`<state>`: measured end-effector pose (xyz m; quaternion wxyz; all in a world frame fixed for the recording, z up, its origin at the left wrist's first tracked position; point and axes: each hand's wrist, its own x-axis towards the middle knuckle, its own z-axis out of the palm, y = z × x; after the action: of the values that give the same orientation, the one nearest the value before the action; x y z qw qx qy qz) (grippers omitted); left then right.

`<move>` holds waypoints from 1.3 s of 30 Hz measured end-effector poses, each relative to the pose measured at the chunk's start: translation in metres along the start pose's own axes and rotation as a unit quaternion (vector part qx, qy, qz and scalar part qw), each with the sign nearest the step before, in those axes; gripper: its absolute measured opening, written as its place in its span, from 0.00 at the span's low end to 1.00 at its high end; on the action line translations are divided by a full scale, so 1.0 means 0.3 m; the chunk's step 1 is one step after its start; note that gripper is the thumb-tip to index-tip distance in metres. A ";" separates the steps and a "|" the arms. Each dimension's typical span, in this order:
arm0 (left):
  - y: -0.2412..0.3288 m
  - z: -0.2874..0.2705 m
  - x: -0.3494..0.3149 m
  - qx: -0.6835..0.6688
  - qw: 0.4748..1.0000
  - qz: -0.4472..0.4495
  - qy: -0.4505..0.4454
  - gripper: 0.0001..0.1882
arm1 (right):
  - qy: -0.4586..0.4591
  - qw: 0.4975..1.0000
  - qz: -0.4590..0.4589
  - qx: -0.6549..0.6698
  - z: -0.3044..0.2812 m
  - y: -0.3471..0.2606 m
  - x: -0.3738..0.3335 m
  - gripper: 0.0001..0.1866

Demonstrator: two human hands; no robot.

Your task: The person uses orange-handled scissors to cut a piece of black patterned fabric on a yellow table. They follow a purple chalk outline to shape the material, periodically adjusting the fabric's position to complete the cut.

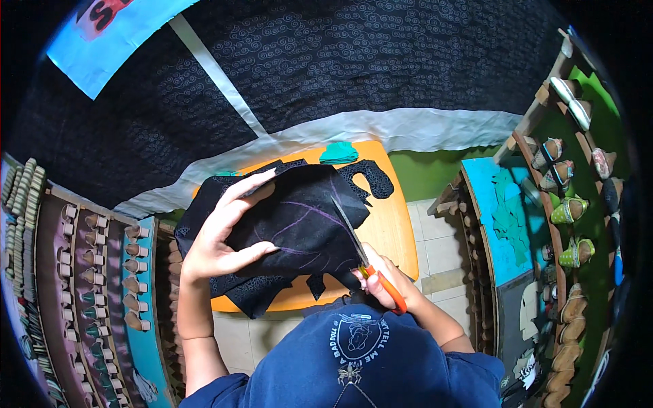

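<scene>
A piece of black fabric (pixel 299 217) marked with curved purple lines is raised above an orange table (pixel 401 231). My left hand (pixel 221 238) grips its left side, the thumb lying across the marked face and the fingers along the upper left edge. In my right hand (pixel 382 268) is a pair of scissors (pixel 391 292) with orange handles. Their blades point up and to the left, over the right part of the fabric; whether they are cutting into it I cannot tell. Beneath lie more black pieces, among them a curved patterned cutout (pixel 381 182).
A folded green cloth (pixel 338 153) rests at the table's far edge. Racks of wooden shoe lasts (pixel 136 285) stand on the left. To the right are a blue shelf top (pixel 486 177) with green scraps and a rack holding shoes (pixel 571 211). Dark patterned cloth (pixel 381 61) hangs beyond.
</scene>
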<state>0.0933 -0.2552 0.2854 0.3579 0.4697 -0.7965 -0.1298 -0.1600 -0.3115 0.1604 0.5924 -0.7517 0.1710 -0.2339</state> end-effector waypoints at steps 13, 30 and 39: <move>0.018 0.062 -0.072 0.033 0.996 -0.041 0.068 0.37 | 0.018 0.999 0.004 0.031 0.010 -0.001 -0.001 0.32; 0.089 0.263 -0.129 0.027 0.969 -0.100 0.224 0.39 | 0.067 0.996 0.015 0.065 0.031 0.018 -0.005 0.39; 0.090 0.215 -0.128 0.052 0.972 -0.094 0.207 0.33 | 0.022 1.000 0.004 0.019 -0.015 0.009 -0.013 0.36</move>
<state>0.0423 -0.2171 0.2371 0.4765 0.5773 -0.6628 -0.0208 -0.1655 -0.3137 0.1581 0.6039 -0.7342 0.1823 -0.2513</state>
